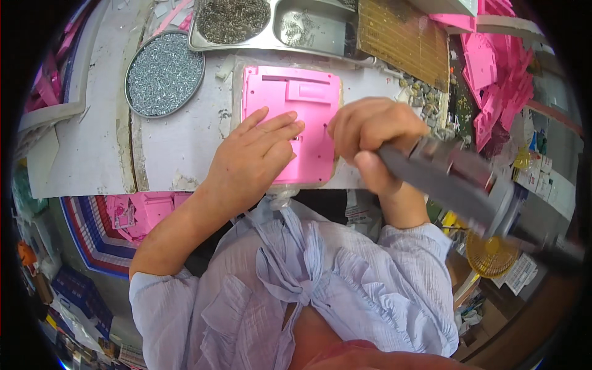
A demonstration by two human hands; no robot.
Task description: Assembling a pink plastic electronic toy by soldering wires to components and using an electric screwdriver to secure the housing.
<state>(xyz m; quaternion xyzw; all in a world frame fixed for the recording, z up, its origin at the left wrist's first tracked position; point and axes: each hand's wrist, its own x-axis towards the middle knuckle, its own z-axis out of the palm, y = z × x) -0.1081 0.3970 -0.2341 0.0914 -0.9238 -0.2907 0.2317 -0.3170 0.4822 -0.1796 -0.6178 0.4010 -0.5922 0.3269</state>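
A pink plastic housing (313, 139) lies flat in front of me at the near edge of the worktable, with small holes and a raised rectangular part on it. My left hand (250, 154) rests on its left half, fingers stretched out flat. At the housing's right edge, my right hand (379, 132) is wrapped round a dark power screwdriver (453, 176). The tool's thick body slants down to the right. Its tip is hidden by my fingers, so I cannot tell whether it touches the housing.
A round dish (165, 77) of small silvery screws stands to the left. Behind the housing is a metal tray (277, 47) with compartments of small metal parts, beside brown cardboard (404, 43). Pink parts (493, 80) pile up at right; more fill a basket (83, 231) below left.
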